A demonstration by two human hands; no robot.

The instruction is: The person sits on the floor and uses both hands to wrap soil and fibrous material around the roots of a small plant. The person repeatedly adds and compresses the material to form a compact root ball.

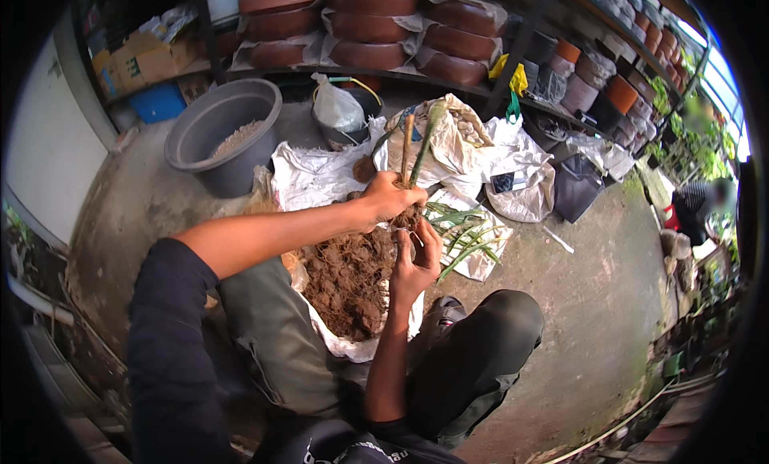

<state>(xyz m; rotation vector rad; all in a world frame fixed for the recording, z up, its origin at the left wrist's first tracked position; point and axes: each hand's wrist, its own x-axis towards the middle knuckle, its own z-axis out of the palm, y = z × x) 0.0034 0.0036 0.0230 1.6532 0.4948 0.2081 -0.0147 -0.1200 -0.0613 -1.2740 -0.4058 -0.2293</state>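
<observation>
My left hand (390, 199) is closed around the base of a plant cutting (431, 139), whose green stem rises above the fist beside a brown stick-like piece (408, 143). A clump of brown coconut fibre (408, 217) wraps the cutting's lower end, just under that hand. Against the clump's underside, my right hand (418, 262) has its thumb and fingers drawn together. Whatever they pinch is too small to make out. Below both hands, a pile of loose brown fibre (344, 280) lies on a white sack (364, 350). More green cuttings (465, 232) rest on white sacking to the right.
A large grey tub (186, 135) with pale material stands back left, near a dark bucket (360, 115) holding a plastic bag. Opened sacks (521, 179) lie ahead. Stacked brown pots (368, 27) fill the rear shelves. At far right is another person (695, 207).
</observation>
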